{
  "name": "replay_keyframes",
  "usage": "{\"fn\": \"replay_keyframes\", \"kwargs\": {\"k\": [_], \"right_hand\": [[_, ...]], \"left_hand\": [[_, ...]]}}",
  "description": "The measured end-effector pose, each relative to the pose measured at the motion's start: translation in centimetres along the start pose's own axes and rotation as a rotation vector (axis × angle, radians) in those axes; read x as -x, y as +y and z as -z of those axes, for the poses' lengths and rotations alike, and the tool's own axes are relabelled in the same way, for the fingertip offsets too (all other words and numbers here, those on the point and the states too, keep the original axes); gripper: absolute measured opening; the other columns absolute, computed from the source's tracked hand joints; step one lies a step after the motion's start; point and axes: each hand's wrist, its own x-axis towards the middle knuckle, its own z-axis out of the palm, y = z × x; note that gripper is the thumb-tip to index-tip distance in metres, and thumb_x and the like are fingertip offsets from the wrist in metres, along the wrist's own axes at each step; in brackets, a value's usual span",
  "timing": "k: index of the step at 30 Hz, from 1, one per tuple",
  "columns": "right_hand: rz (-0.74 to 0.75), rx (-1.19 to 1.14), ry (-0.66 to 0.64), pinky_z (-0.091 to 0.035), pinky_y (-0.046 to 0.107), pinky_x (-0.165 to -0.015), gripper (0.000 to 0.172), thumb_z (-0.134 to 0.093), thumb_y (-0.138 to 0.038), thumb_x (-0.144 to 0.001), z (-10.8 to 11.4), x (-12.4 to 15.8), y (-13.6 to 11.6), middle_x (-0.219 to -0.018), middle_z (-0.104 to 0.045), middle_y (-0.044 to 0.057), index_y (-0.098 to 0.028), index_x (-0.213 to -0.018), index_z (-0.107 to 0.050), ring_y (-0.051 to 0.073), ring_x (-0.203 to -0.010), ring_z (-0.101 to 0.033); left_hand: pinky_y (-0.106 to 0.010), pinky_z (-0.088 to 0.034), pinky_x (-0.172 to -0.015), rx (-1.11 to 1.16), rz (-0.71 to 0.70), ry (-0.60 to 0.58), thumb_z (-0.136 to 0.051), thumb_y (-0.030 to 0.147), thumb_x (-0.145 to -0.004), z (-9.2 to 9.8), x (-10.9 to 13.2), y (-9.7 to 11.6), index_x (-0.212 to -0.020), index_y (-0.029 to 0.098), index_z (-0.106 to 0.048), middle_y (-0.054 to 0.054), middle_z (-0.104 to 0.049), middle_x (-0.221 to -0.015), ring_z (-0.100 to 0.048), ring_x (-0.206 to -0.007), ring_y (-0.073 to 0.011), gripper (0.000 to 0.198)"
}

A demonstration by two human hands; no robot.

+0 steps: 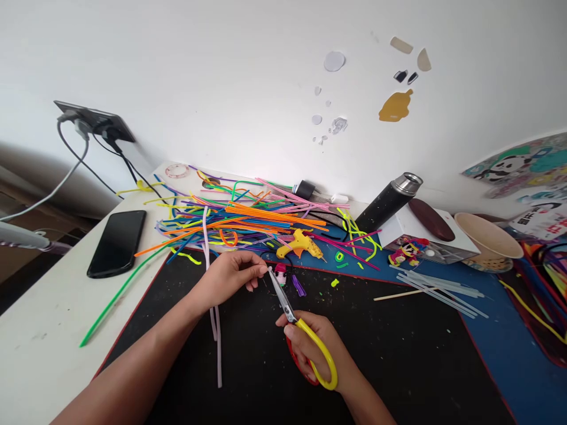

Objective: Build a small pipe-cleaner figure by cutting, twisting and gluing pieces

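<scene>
My left hand [233, 276] is closed in a pinch, with a tiny whitish piece [269, 269], perhaps pipe cleaner, showing at the fingertips. My right hand [316, 348] grips scissors [325, 357] with yellow and red handles. Their blades look nearly closed, and the tips reach that piece at my left fingers. Pale lilac pipe cleaners [218, 360] lie on the black mat [248, 383], passing behind my left wrist. Just beyond the blades sits a small pink and white figure [280, 274]. Beside it lies a purple bit [299, 285].
Many coloured pipe cleaners [248, 221] are heaped at the back, with a yellow glue gun [303, 245] in front. A black phone [117, 243] lies left. To the right are a black flask [387, 203], a white box [425, 227], a bowl [487, 236] and translucent glue sticks [443, 292].
</scene>
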Motion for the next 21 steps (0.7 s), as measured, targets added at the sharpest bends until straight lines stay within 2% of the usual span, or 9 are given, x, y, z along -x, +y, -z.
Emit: {"fn": "replay_keyframes", "kwargs": {"k": [7, 16, 21], "right_hand": [[-0.003, 0.025, -0.018, -0.023, 0.018, -0.033, 0.068, -0.070, -0.078, -0.089, -0.15, 0.31, -0.26, -0.043, -0.044, -0.014, -0.014, -0.112, -0.067, 0.005, -0.030, -0.033], [-0.071, 0.063, 0.001, -0.024, 0.017, -0.030, 0.084, -0.071, -0.089, -0.075, -0.50, -0.02, -0.64, -0.045, -0.044, -0.014, -0.014, -0.112, -0.066, 0.006, -0.030, -0.035], [-0.098, 0.083, 0.022, -0.024, 0.018, -0.030, 0.080, -0.073, -0.087, -0.076, -0.76, -0.11, -0.93, -0.044, -0.043, -0.014, -0.015, -0.111, -0.067, 0.006, -0.030, -0.035]], "left_hand": [[-0.025, -0.053, -0.058, 0.113, 0.055, -0.074, -0.092, 0.058, -0.072, 0.42, -0.43, -0.01, -0.080, 0.015, -0.073, 0.000, -0.067, -0.065, -0.061, -0.057, -0.0123, 0.048], [-0.025, -0.053, -0.058, 0.117, 0.099, -0.100, -0.093, 0.057, -0.070, 0.52, -0.77, -0.51, -0.086, 0.015, -0.070, 0.001, -0.067, -0.065, -0.061, -0.057, -0.0130, 0.050], [-0.026, -0.053, -0.059, 0.064, 0.118, -0.112, -0.089, 0.057, -0.074, 0.42, -0.59, -0.24, -0.085, 0.014, -0.072, 0.000, -0.068, -0.065, -0.062, -0.058, -0.0134, 0.047]]}}
